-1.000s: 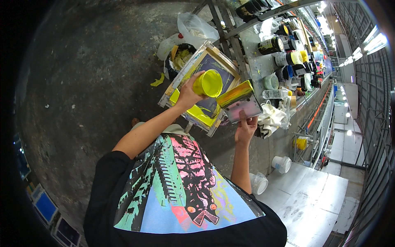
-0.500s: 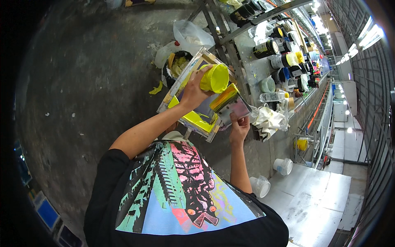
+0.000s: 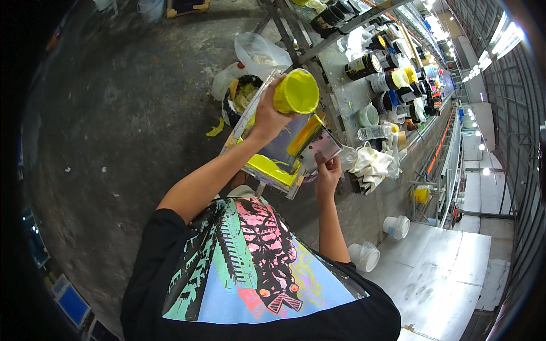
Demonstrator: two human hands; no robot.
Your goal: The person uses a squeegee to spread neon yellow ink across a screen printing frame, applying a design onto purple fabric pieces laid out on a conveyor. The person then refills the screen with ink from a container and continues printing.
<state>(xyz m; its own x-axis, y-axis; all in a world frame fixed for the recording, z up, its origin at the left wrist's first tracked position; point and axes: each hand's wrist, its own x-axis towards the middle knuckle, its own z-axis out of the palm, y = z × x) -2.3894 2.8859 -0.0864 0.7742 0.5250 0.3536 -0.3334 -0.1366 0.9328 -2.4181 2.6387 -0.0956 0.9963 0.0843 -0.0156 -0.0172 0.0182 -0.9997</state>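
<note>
My left hand (image 3: pixel 268 118) is wrapped round a tub of yellow ink (image 3: pixel 296 92), tipped so its yellow inside shows. In my right hand (image 3: pixel 328 175) is a flat scraper (image 3: pixel 323 145), its upper part smeared with yellow and orange. The scraper's upper corner is close to the tub's lower rim; whether they touch I cannot tell. Beneath both hands stands a tilted screen printing frame (image 3: pixel 234 136) with a grey-purple mesh. Thick yellow ink (image 3: pixel 272 169) lies along the frame's near end. The tub and my left forearm hide part of the mesh.
Left of the frame is a black-lined bin (image 3: pixel 232 115) with yellow-stained waste, beside a clear plastic bag (image 3: pixel 259 54). To the right, a long table (image 3: pixel 340 68) carries several ink tubs and a clear bottle (image 3: pixel 372 133). White buckets (image 3: pixel 396 227) stand on the floor at the right.
The tub has risen slightly and tipped more toward me, showing more of its inside. The scraper has shifted slightly up and left. Both hands keep their holds.
</note>
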